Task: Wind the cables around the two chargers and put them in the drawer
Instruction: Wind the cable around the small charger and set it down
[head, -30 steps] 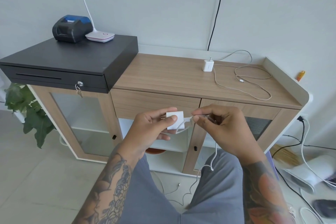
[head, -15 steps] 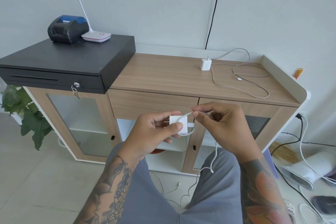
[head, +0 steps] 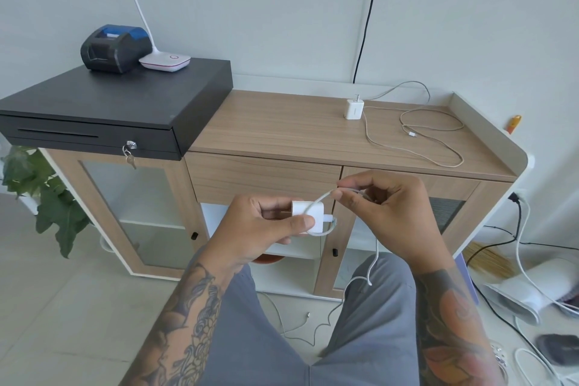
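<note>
**Winding the first charger**

While my left hand (head: pixel 269 226) clamps the charger (head: pixel 308 218) steady, my right hand (head: pixel 385 207) pinches its cable (head: pixel 321 197) taut for looping. Second charger (head: pixel 354 109) waits on the table (head: pixel 282 122); drawer (head: pixel 263 177) closed.

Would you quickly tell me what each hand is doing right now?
Left hand: grips the white charger.
Right hand: pinches the charger's white cable, which crosses the charger's face.
</note>
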